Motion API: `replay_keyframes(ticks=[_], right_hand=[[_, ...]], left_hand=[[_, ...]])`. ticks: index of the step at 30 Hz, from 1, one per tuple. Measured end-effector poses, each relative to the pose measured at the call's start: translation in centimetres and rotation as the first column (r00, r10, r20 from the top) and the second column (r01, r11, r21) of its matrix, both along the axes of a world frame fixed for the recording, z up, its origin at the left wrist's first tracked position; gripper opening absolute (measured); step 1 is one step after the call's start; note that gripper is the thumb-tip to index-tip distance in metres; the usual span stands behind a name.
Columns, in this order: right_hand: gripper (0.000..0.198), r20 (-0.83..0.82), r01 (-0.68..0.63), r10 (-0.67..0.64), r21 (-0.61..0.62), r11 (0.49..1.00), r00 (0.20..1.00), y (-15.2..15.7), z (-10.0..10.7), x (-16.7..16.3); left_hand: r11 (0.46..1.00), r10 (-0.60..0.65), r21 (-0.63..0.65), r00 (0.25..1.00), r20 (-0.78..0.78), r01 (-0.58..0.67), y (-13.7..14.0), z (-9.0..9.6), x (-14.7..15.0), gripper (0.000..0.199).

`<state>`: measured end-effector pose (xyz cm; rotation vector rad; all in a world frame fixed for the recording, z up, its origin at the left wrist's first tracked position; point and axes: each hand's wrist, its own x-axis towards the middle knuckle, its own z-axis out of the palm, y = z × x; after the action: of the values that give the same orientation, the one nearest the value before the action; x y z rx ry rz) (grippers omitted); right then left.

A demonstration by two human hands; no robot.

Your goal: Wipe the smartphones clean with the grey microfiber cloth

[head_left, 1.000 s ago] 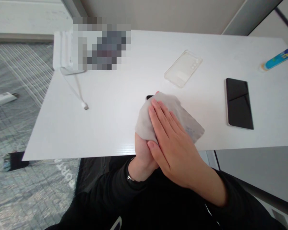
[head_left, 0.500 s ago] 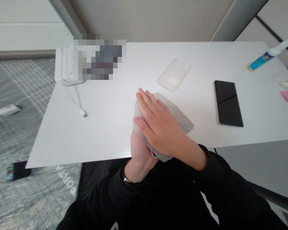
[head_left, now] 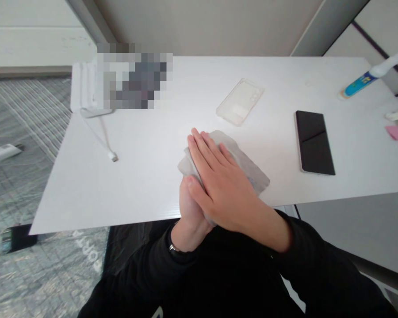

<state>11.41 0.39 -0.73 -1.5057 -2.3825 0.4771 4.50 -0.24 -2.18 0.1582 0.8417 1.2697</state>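
Note:
Over the desk's front edge, my right hand [head_left: 223, 183] lies flat on a grey cloth [head_left: 252, 165], its fingers stretched out and its thumb along the near side. Beneath it my left hand [head_left: 192, 221] is turned up, with only the wrist and the base of the palm showing. The left fingers are hidden under the cloth. Whatever lies between the cloth and the left palm is covered. Beyond the hands a clear phone case [head_left: 240, 102] rests on the desk.
On the white desk [head_left: 146, 185] lie a dark-screened phone or tablet [head_left: 315, 142] to the right and a white charging cable [head_left: 112, 157] to the left. A blue-and-white tube [head_left: 361, 84] and a pink slip [head_left: 395, 132] are at the far right. A blurred-out patch covers the back left.
My right hand has slid slightly toward me over the cloth, and a fold of cloth now sticks out on the left. The dark, silver-rimmed corner seen earlier below my palm is covered.

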Motion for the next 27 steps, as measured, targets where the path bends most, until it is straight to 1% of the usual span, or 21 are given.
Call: replay_keyframes(ticks=[2,4,6,7,10,12,14,16,19,21,23,25,27], right_hand=[[0.068,-0.005,0.049,-0.049,0.030,0.998,0.999,2.2,-0.3,-0.6],[0.070,-0.033,0.115,-0.112,0.082,0.990,0.993,3.5,-0.4,-1.0],[0.070,-0.079,0.174,-0.165,0.133,0.976,0.983,3.3,-0.4,-1.1],[0.069,-0.097,0.180,-0.167,0.144,0.973,0.981,2.7,-0.4,-0.9],[0.066,-0.100,0.122,-0.113,0.088,0.989,0.988,-0.2,-0.4,-0.1],[0.067,-0.079,0.078,-0.075,0.038,0.996,0.994,-2.1,-0.4,0.6],[0.068,-0.061,0.064,-0.063,0.018,0.998,0.996,-3.2,-0.3,0.9],[0.067,-0.049,0.042,-0.042,0.012,0.999,0.998,-3.1,-0.3,1.0],[0.065,-0.046,0.043,-0.043,-0.011,0.999,0.998,-0.4,-0.4,0.9],[0.065,-0.043,0.068,-0.069,-0.022,0.997,0.997,1.9,-0.5,0.7],[0.066,-0.021,0.078,-0.078,-0.014,0.997,0.997,3.1,-0.4,0.4],[0.066,0.006,0.055,-0.055,0.005,0.998,0.998,2.5,-0.3,0.1],[0.066,0.005,0.017,-0.017,0.020,1.000,1.000,0.2,-0.1,0.0]], left_hand=[[0.997,-0.006,0.081,0.996,0.087,-0.001,0.3,0.2,-0.1,0.052],[0.990,-0.070,0.130,0.987,0.141,0.052,0.4,0.3,-0.2,0.054],[0.987,-0.081,0.148,0.984,0.160,0.058,0.4,0.3,-0.3,0.053],[0.988,-0.069,0.149,0.985,0.159,0.045,0.3,0.3,-0.4,0.051],[0.995,-0.026,0.102,0.989,0.142,0.012,0.1,0.0,-0.4,0.046],[0.998,-0.031,0.059,0.990,0.138,0.023,0.1,-0.3,-0.3,0.046],[0.998,-0.042,0.049,0.988,0.147,0.035,0.1,-0.6,-0.3,0.045],[0.999,-0.013,0.048,0.989,0.144,0.006,0.2,-0.6,-0.2,0.046],[0.999,0.029,0.010,0.991,0.130,-0.031,0.5,-0.3,0.0,0.045],[1.000,-0.006,0.019,0.987,0.158,0.003,0.7,0.1,0.0,0.044],[0.998,-0.036,0.051,0.983,0.178,0.027,0.6,0.1,-0.1,0.047],[0.998,-0.023,0.063,0.988,0.153,0.014,0.2,-0.2,-0.3,0.048],[1.000,0.003,0.019,0.998,0.068,-0.004,-0.4,-1.0,-0.5,0.049]])
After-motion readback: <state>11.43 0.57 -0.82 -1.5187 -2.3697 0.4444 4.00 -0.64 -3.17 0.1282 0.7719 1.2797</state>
